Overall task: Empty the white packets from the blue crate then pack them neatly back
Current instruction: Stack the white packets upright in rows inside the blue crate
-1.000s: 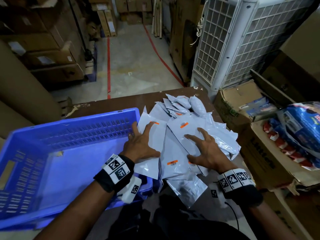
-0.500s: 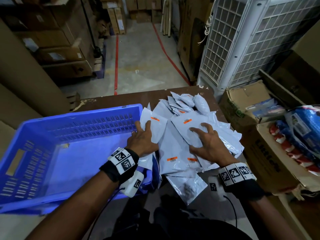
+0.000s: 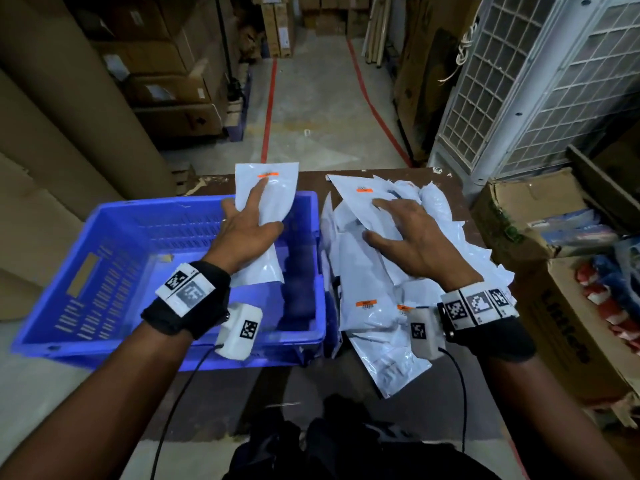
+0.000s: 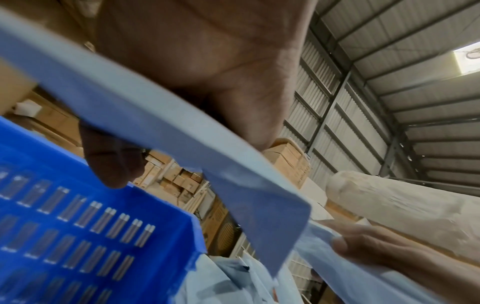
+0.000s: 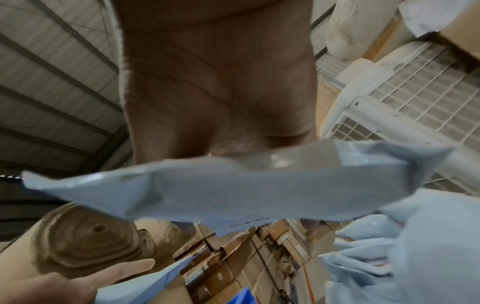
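Crate: your blue crate [image 3: 114, 244] looks emptied; repacking is just starting.
Left hand [image 3: 247, 226]: grips one white packet [image 3: 268, 188] above the crate.
Right hand [image 3: 408, 237]: lifts a packet [image 3: 360, 195] from the pile [image 3: 370, 299] on the desk [image 3: 277, 386].
Left: nearly all packets.

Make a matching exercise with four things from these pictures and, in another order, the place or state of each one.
Things:
1. left hand
2. right hand
3. blue crate
4. cardboard box

Places or states:
A. stands at the right of the table, flaps open
B. holds one white packet above the crate
C. lies on the pile of white packets, gripping the top one
D. stands on the table's left part, with no packet seen lying inside

Pairs: 1-B, 2-C, 3-D, 4-A
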